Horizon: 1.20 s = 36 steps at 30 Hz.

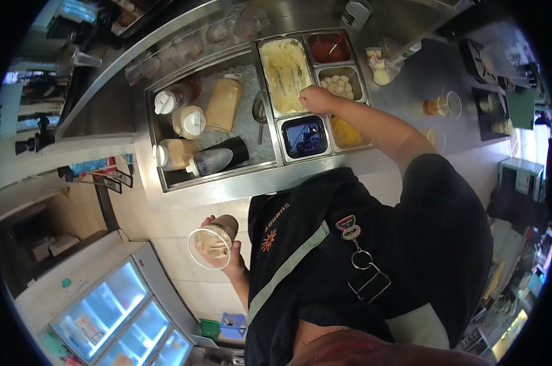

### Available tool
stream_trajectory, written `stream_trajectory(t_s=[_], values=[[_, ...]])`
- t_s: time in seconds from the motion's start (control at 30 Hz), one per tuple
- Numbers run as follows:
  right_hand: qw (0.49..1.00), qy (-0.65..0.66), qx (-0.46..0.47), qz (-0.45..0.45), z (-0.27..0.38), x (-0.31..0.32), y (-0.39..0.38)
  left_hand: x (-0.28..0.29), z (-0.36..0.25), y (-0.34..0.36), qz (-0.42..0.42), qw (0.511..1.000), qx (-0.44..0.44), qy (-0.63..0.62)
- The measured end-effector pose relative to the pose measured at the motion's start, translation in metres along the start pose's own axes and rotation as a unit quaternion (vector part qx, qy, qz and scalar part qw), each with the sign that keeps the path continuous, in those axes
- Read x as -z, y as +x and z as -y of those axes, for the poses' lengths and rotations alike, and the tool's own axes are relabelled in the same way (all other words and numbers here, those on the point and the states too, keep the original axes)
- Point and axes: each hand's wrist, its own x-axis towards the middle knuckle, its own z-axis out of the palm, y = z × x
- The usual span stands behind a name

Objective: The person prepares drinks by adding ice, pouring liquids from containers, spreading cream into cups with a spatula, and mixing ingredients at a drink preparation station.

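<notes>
A clear, round plastic cup [210, 247] is held in the left hand's [233, 261] wrapped fingers, left of the right hand [318, 99], whose fingers are bunched at smooth pale-yellow cream [282, 73]; whether anything is gripped there cannot be told.

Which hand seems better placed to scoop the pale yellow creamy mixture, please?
Probably the right hand: it is at the edge of the creamy mixture, while the left hand is farther away, holding a clear plastic cup.

To your left, you have a grey-framed refrigerator with lit glass panels [110, 297]. Near it, you see a green box-shaped bin [209, 329] beside a blue slotted crate [233, 326].
</notes>
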Motion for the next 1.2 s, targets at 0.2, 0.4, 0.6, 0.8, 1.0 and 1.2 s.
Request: stream_trajectory(t_s=[0.2, 0.4, 0.6, 0.8, 1.0, 1.2], values=[[0.995, -0.04, 0.028, -0.082, -0.007, -0.02, 0.009, -0.005, -0.003, 0.0, -0.009, 0.999, 0.003, -0.034], [0.942, 0.306, -0.137, 0.009, -0.018, 0.019, 0.016, 0.006, 0.002, -0.002, -0.006, 0.989, 0.011, -0.145], [0.967, 0.215, -0.1, 0.09, 0.028, 0.01, 0.008, 0.012, -0.004, -0.005, -0.015, 0.998, -0.028, -0.048], [0.899, 0.372, -0.226, 0.054, 0.004, 0.029, 0.017, 0.011, -0.001, -0.012, 0.005, 0.998, -0.012, -0.059], [0.821, 0.48, -0.309, -0.004, -0.017, 0.044, -0.006, 0.011, 0.007, -0.005, 0.046, 0.997, 0.004, -0.061], [0.74, 0.589, -0.302, -0.119, -0.012, 0.081, -0.064, -0.003, 0.037, 0.036, 0.1, 0.991, 0.044, -0.071]])
